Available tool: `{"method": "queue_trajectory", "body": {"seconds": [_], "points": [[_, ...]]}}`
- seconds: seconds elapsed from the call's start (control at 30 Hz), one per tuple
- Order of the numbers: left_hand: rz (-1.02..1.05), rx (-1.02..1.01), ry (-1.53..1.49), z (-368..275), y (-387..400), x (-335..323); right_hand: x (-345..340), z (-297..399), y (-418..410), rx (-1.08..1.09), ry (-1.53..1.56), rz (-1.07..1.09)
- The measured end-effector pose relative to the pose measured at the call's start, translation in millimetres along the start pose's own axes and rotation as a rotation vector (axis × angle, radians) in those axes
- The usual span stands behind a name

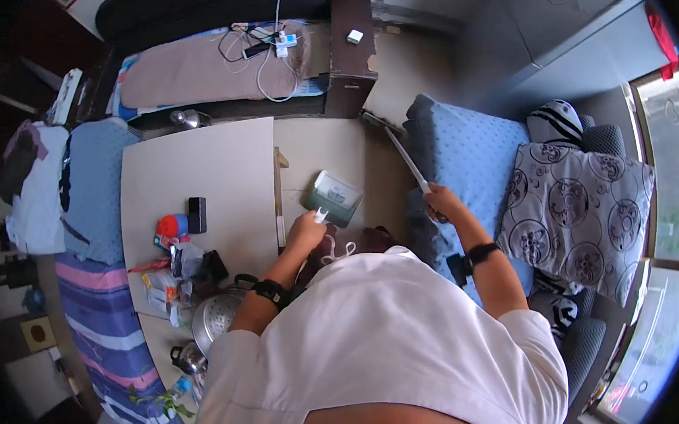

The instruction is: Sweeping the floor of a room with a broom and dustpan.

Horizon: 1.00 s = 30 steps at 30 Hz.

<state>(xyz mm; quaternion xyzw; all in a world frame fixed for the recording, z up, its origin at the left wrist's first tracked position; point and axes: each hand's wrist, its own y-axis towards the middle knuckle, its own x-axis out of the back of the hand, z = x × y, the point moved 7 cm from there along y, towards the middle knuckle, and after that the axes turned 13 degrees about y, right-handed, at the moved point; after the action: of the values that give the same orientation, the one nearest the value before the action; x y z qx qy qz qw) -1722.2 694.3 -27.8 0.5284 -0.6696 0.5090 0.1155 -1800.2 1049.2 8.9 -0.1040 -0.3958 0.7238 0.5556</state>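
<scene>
My left hand is closed around the white upper end of a handle. Just beyond it, low over the tiled floor, is a green and whitish dustpan-like scoop; whether the handle joins it is hidden. Out to the right, my right hand grips a long white stick, which slants away from me. Its far end meets a narrow brush-like head on the floor between the dark cabinet and the blue-covered seat.
A table with bags, a black box and metal pots stands left. A blue-covered sofa with a patterned cushion is right. Ahead, a dark cabinet adjoins a bench bearing cables and a power strip. Tiled floor shows between.
</scene>
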Motion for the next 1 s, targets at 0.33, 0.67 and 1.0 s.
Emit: {"method": "queue_trajectory", "body": {"seconds": [0.33,0.67,1.0], "points": [[-0.058,0.177,0.056,-35,-33,-12,12,-105,-42,-0.203,-0.213,0.27],[-0.13,0.393,-0.148,-35,-74,-48,127,-46,-88,-0.261,-0.115,0.303],[-0.227,0.421,-0.273,-24,-142,-95,11,-33,74,0.228,-0.373,0.42]]}}
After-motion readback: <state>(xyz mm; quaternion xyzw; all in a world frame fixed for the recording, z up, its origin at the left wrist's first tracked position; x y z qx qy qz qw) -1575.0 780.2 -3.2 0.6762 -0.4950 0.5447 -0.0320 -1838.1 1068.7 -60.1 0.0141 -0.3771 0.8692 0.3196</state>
